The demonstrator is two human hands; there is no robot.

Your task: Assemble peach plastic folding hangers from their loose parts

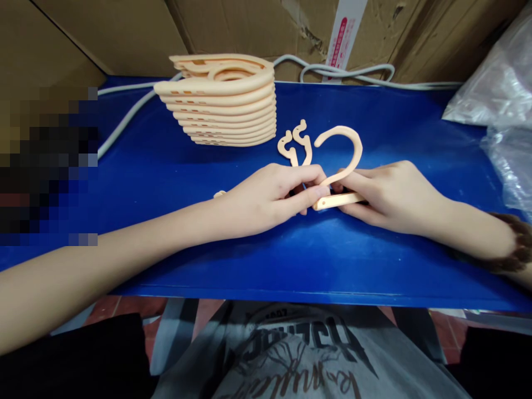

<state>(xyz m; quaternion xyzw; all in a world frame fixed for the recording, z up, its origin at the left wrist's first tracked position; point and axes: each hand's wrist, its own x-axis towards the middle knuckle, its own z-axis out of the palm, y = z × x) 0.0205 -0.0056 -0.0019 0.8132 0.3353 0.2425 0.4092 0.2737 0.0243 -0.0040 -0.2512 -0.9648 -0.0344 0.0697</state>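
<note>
Between my two hands is a peach plastic clothes hanger (356,149), its curved hook pointing up and away from me. My left hand (276,194) pinches it near the base of the hook with thumb and fingers. From the other side, my right hand (388,194) closes on the hanger's flat arm, and the palm hides the far part of it. Just beyond my left fingers, two small hooked pieces (302,141) in the same peach plastic stick up; their lower ends are hidden by the hand. Another small peach piece (219,194) peeks out behind my left wrist.
A neat stack of peach hanger parts (220,105) stands at the back left of the blue table (257,266). White cable (332,71) runs along the back edge before cardboard boxes (249,25). Clear plastic bags (494,83) lie at the right. The left edge is blurred out.
</note>
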